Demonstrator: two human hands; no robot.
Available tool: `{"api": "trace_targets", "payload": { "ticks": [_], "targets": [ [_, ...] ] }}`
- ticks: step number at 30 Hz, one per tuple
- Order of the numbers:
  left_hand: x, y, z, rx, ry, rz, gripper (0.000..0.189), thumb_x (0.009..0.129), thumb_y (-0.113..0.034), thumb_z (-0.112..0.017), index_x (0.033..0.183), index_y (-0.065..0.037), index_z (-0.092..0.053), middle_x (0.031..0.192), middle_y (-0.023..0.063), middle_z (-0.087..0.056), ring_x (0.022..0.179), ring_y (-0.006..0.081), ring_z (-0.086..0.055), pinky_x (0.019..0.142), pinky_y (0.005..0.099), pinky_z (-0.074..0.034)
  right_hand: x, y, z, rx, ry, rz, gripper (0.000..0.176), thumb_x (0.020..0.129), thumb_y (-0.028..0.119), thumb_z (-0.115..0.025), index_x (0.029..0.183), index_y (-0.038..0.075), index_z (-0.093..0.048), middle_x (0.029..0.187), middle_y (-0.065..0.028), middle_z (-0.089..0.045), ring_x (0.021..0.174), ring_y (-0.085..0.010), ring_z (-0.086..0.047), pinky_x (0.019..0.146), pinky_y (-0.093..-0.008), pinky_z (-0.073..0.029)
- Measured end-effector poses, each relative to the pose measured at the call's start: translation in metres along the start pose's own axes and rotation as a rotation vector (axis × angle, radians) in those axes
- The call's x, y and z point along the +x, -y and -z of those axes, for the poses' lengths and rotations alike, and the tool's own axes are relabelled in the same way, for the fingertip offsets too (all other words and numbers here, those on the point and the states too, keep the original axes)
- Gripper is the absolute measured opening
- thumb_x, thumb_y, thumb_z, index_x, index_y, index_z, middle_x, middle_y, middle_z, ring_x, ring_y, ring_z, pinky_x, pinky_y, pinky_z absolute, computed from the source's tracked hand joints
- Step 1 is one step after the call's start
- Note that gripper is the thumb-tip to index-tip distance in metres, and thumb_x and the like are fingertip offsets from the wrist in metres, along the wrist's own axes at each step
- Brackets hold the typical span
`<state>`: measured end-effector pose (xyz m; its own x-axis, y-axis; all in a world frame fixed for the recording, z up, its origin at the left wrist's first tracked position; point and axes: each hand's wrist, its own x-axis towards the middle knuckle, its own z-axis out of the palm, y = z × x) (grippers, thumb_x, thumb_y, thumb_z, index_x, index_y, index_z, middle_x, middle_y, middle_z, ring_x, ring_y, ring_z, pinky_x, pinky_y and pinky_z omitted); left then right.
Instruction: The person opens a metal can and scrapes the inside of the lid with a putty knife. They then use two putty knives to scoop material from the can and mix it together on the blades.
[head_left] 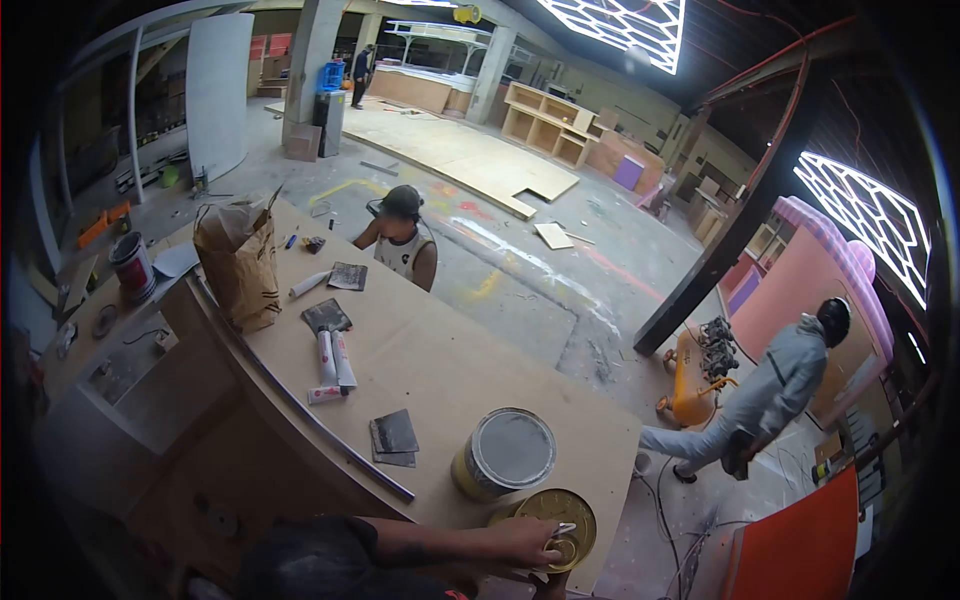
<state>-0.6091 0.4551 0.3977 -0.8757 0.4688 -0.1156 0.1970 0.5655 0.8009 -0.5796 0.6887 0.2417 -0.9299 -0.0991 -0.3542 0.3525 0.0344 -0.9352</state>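
At the bottom, my left hand (537, 543) reaches over the round gold top of a can (575, 507). Its fingers are closed on a small pale, flat tool (565, 528), whose exact kind I cannot make out. My right hand (552, 582) shows only in part at the bottom edge, low beside the same can; its fingers are hidden. Right behind stands a larger can (512, 450) with a grey, smeared top. Dark square sanding sheets (395, 433) lie to the left on the brown board tabletop (480, 350).
White tubes (337, 358), more dark sheets (348, 276) and a paper bag (238, 262) are along the tabletop. A metal strip (300, 405) follows its curved edge. One person (405, 240) is across the table; another (790, 375) walks by an orange compressor (697, 375). Cables (672, 520) cross the floor.
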Motion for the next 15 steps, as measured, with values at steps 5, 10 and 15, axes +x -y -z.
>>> {"api": "trace_targets", "payload": {
  "ticks": [5,10,15],
  "targets": [
    [-0.02,-0.026,0.017,0.119,-0.128,0.054,0.054,0.097,-0.048,-0.061,0.129,-0.006,-0.06,0.106,0.0218,-0.071,0.097,0.0407,-0.07,0.081,0.0505,-0.056,0.009,-0.011,0.027,-0.08,0.018,0.061,0.056,0.108,0.041,-0.044,0.153,0.009,-0.037,0.145,-0.0123,-0.046,0.123,-0.0267,-0.055,0.091,-0.04,-0.054],
    [-0.03,-0.045,0.082,0.125,-0.602,0.051,0.048,0.09,-0.045,-0.074,0.114,-0.006,-0.06,0.099,0.018,-0.071,0.094,0.0374,-0.072,0.078,0.0475,-0.058,0.021,0.03,0.048,-0.244,0.007,0.239,0.055,0.107,0.03,-0.052,0.154,0.006,-0.038,0.143,-0.0134,-0.051,0.118,-0.0259,-0.061,0.084,-0.0368,-0.058],
    [-0.022,-0.072,0.273,0.073,-1.307,-0.152,0.051,0.096,-0.037,-0.071,0.129,-0.002,-0.056,0.085,0.0116,-0.07,0.072,0.0259,-0.069,0.067,0.042,-0.057,0.056,0.043,0.063,-0.405,-0.003,0.399,0.053,0.103,0.022,-0.059,0.149,0.003,-0.043,0.14,-0.0175,-0.052,0.111,-0.027,-0.063,0.086,-0.0375,-0.058]
  ]
}}
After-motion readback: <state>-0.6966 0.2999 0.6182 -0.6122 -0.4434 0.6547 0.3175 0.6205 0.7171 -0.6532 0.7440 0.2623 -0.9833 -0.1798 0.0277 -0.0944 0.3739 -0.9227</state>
